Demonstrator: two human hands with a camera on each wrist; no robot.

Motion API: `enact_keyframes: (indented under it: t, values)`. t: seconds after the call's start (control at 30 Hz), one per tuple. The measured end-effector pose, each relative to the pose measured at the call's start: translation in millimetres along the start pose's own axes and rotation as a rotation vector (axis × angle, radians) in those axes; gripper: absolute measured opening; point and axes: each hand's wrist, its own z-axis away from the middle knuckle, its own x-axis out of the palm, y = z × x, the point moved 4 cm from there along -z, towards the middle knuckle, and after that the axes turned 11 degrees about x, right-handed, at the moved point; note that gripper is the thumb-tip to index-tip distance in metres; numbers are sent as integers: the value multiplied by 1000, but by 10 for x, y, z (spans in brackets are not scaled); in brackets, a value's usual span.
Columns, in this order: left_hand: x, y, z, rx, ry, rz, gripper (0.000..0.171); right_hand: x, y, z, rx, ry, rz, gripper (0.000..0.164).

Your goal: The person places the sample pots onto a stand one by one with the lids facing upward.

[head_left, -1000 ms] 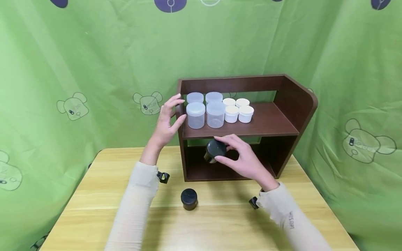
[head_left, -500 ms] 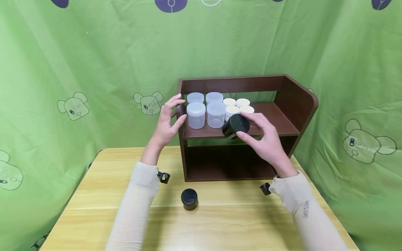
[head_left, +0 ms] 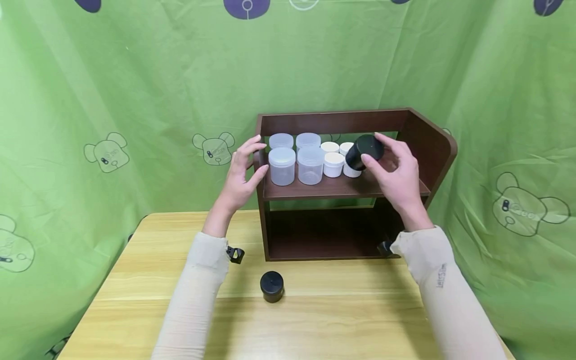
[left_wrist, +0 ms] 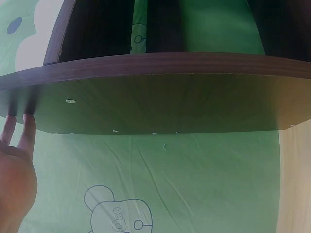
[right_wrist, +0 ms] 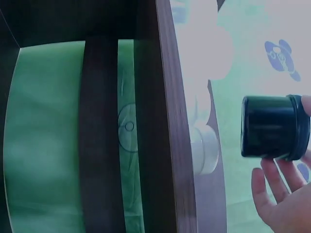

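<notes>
My right hand (head_left: pixel 398 172) grips a black lidded jar (head_left: pixel 370 146) between thumb and fingers, tilted above the upper shelf at the right of the small white jars (head_left: pixel 333 165). In the right wrist view the black jar (right_wrist: pixel 274 127) hangs in the air, clear of the shelf board (right_wrist: pixel 170 116). My left hand (head_left: pixel 240 177) is at the left side panel of the dark brown shelf (head_left: pixel 324 192), fingers spread. The left wrist view shows the fingertips touching the panel's outer face (left_wrist: pixel 160 102). Several translucent jars (head_left: pixel 282 167) stand at the upper shelf's left.
Another black jar (head_left: pixel 272 286) stands upright on the wooden table (head_left: pixel 333 320), in front of the shelf. The lower compartment (head_left: pixel 328 234) shows a bare floor. The shelf's tall right side panel (head_left: pixel 434 145) rises beyond my right hand. A green curtain (head_left: pixel 171 75) hangs behind.
My right hand has raised the black jar from before the lower compartment to above the upper shelf, moving up and right. My left hand stays at the side panel.
</notes>
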Motion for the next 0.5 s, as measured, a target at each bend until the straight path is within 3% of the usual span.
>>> enact_keyframes:
  t: [0.17, 0.33, 0.5]
  values:
    - [24, -196, 42, 9, -2, -14, 49, -95, 114, -135, 56, 102, 27, 57]
    - [15, -220, 49, 11, -16, -35, 49, -181, 204, -239, 71, 196, 48, 57]
    - [7, -213, 50, 7, -26, -49, 48, -207, 313, -344, 106, 211, 88, 59]
